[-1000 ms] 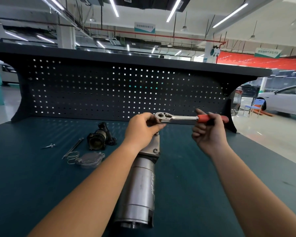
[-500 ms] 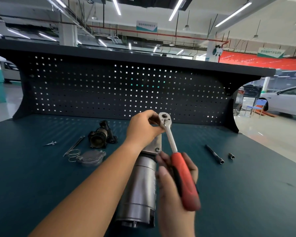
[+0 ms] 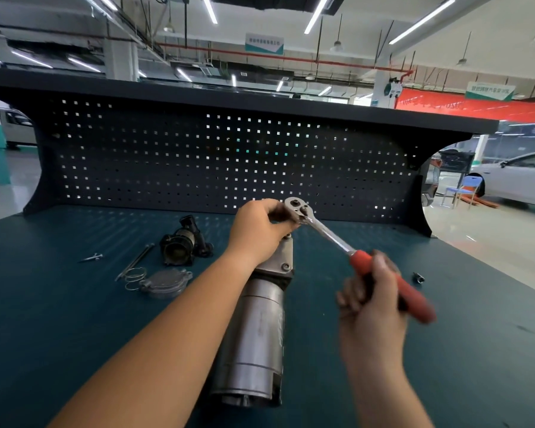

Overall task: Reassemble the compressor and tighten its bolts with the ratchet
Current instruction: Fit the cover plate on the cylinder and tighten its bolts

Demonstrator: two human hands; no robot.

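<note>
Left of the compressor (image 3: 254,329) I see a round cover (image 3: 164,282) and a dark housing (image 3: 183,245) lying loose, and my left hand (image 3: 257,230) is curled tight at the ratchet (image 3: 328,233) head, right above the compressor's far end. My right hand (image 3: 371,291), right of the compressor, wraps the red handle, blurred. Further right of the compressor sits a small socket (image 3: 418,277), and the bench top (image 3: 445,366) runs on to its edge.

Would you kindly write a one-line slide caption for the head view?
Right hand grips the red-handled ratchet while the left hand holds its head over the compressor.
</note>
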